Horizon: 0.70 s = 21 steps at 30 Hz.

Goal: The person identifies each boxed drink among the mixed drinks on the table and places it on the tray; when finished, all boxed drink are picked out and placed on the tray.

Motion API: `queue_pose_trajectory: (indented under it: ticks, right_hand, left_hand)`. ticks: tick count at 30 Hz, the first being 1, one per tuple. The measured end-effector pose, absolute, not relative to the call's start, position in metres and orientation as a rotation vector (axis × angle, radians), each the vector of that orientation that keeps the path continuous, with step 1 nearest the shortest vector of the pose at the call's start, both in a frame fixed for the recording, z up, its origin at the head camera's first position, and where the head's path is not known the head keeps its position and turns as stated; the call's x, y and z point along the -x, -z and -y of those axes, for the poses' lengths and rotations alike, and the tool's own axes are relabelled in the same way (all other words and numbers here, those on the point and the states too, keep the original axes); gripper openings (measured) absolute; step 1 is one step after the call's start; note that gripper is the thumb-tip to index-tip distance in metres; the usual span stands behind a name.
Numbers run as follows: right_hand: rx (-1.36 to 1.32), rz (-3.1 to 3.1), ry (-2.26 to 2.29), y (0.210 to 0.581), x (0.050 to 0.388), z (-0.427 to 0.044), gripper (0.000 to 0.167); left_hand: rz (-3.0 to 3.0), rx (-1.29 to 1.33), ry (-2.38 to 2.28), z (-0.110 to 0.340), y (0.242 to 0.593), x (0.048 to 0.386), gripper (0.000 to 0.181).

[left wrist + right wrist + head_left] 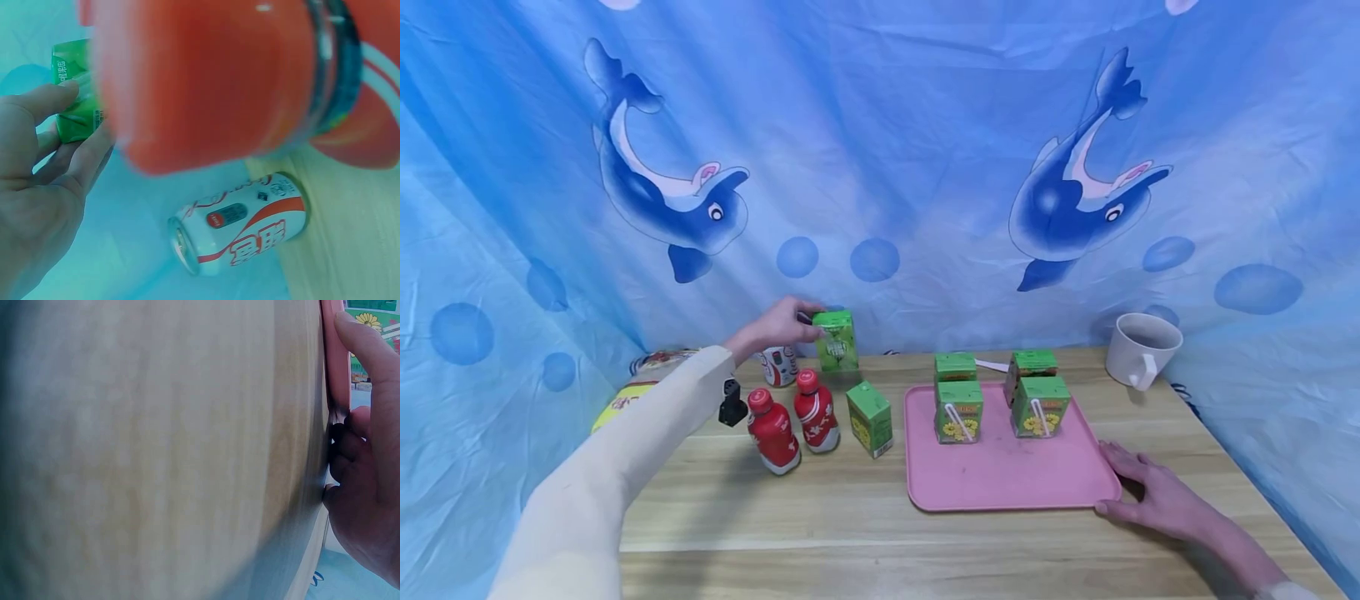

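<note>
At the back of the table, my left hand grips a bright green drink carton between thumb and fingers. In the left wrist view this carton sits at the fingertips, partly hidden by a red bottle close to the lens. Whether its base touches the table, I cannot tell. My right hand holds the front right corner of a pink tray, thumb on the rim and fingers curled at its side. Several small green drink cartons with straws stand in two columns on the tray.
Two red bottles stand beneath my left forearm, with a white and red can behind. Another green carton stands left of the tray. A white mug is at back right, and a yellow package lies far left.
</note>
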State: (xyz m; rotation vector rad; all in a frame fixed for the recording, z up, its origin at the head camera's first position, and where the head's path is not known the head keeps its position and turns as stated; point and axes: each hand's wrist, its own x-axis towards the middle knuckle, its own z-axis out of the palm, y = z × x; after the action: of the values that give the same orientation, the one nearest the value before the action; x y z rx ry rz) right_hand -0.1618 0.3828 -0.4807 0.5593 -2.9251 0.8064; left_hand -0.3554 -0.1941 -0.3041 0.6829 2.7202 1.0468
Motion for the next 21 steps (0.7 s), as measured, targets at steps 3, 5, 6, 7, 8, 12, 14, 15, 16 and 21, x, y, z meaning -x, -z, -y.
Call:
queue_pose_trajectory:
  ticks: [3, 5, 6, 7, 8, 12, 14, 15, 16, 21]
  right_hand:
    - [-0.560, 2.932, -0.806, 0.482, 0.162, -0.382, 0.088]
    - [-0.564, 2.927, -0.809, 0.482, 0.162, -0.382, 0.088]
    - [-0.567, 2.923, -0.809, 0.482, 0.162, -0.382, 0.088]
    - [-0.567, 2.921, -0.809, 0.483, 0.163, -0.383, 0.087]
    - [-0.566, 2.923, -0.810, 0.483, 0.163, -0.383, 0.088]
    - [-0.561, 2.931, -0.790, 0.483, 0.163, -0.383, 0.088]
    - [-0.564, 2.925, -0.786, 0.483, 0.163, -0.383, 0.088]
    - [-0.567, 2.920, -0.779, 0.483, 0.163, -0.383, 0.088]
    - [-0.568, 2.916, -0.773, 0.483, 0.162, -0.383, 0.088]
    - [-0.567, 2.912, -0.754, 0.482, 0.162, -0.382, 0.088]
  left_hand:
    - [-2.735, -0.666, -1.063, 0.196, 0.297, 0.353, 0.051]
    - [-2.744, -0.653, -1.074, 0.198, 0.293, 0.351, 0.052]
    - [-2.744, -0.647, -1.084, 0.198, 0.291, 0.350, 0.052]
    - [-2.743, -0.644, -1.094, 0.198, 0.289, 0.348, 0.052]
    - [-2.741, -0.639, -1.099, 0.197, 0.283, 0.344, 0.051]
    - [-2.754, -0.634, -1.127, 0.197, 0.275, 0.340, 0.049]
    - [-2.769, -0.627, -1.133, 0.196, 0.271, 0.338, 0.047]
    - [-2.775, -0.630, -1.145, 0.197, 0.272, 0.341, 0.048]
    - [-2.779, -0.630, -1.152, 0.196, 0.269, 0.340, 0.048]
    - [-2.777, -0.641, -1.203, 0.191, 0.258, 0.334, 0.045]
